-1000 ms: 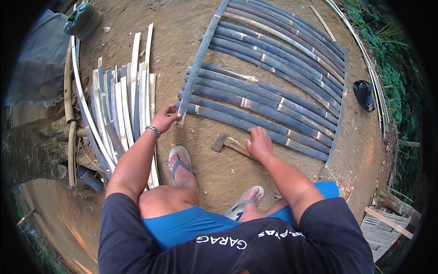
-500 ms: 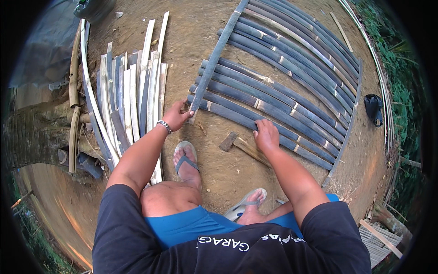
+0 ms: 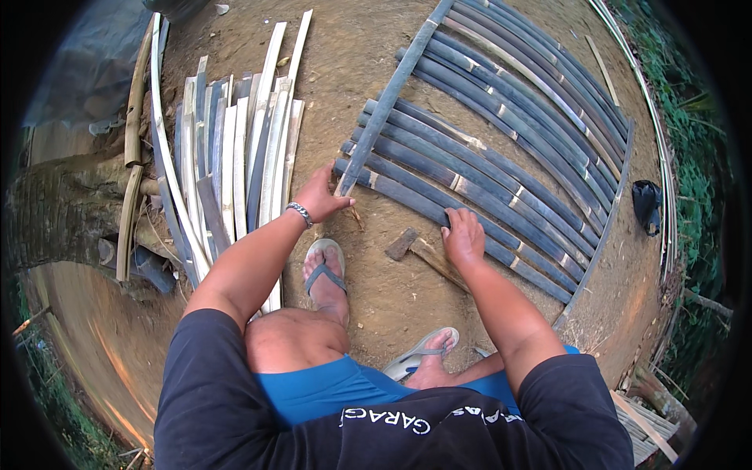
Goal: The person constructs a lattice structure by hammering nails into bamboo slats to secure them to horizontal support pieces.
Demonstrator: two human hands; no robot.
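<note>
A frame of dark split-bamboo slats lies on the ground, its slats crossed at the left end by a long bamboo crosspiece. My left hand is beside the near end of that crosspiece, thumb and fingers apart, with nothing visible in it. With curled fingers on its near edge, my right hand grips the nearest bamboo slat, thumb toward me; the fingertips' undersides are hidden. Just below this slat lies a hatchet, its wooden handle passing under my right forearm.
Loose bamboo strips, pale and dark, are heaped at the left. Beyond them is a thick log. A black plastic bag lies right of the frame, near long thin poles. My sandalled feet stand close to the hatchet.
My left hand has come off the crosspiece's end, its thumb and fingers now apart. My right hand stays on the nearest slat. The whole view has shifted slightly.
</note>
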